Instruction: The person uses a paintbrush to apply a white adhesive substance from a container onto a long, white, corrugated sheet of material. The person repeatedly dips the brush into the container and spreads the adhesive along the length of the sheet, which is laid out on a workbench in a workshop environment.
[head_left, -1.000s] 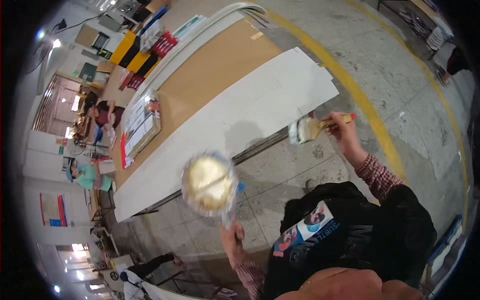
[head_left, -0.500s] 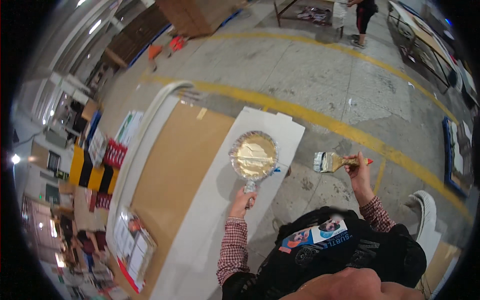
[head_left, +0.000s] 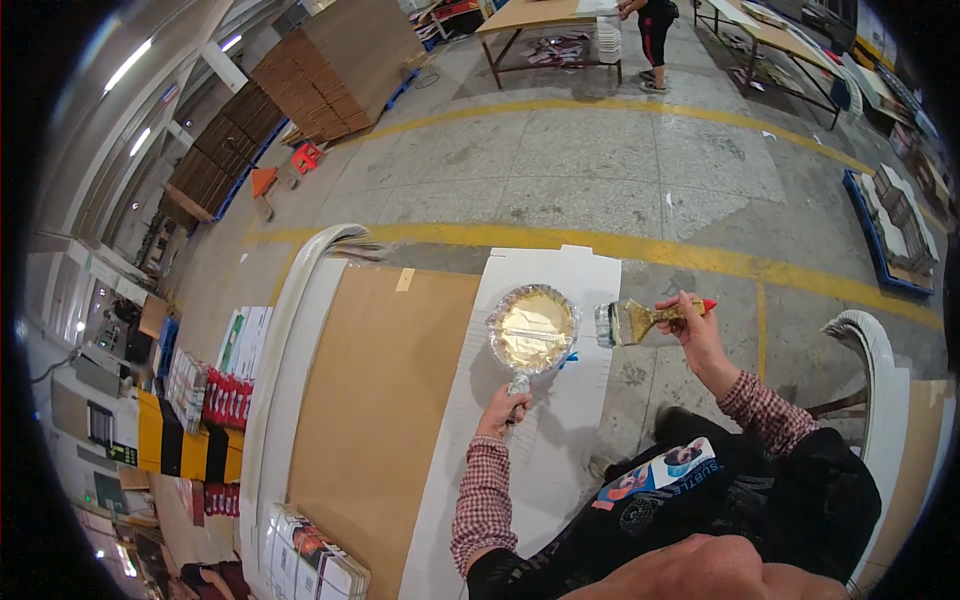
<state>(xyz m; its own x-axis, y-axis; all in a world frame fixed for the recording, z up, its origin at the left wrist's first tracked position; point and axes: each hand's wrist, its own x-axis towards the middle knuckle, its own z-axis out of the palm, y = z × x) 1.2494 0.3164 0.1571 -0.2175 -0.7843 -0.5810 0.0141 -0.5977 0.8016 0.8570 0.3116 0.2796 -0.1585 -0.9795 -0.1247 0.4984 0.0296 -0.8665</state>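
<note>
Grey floor (head_left: 570, 165) behind, left hand (head_left: 503, 408) grips pan (head_left: 498, 346), right hand (head_left: 690, 328) grips brush (head_left: 632, 322), shirt (head_left: 735, 490) lettered.

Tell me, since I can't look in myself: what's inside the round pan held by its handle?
A pale yellowish, creamy-looking substance lies in the pan, with a thin bar across the opening. Whatever is under the substance is covered, so its depth cannot be told.

the left hand (head_left: 503, 408) curls tight at the pan's (head_left: 495, 340) near side, the right hand (head_left: 690, 325) pinching to its right.
</note>
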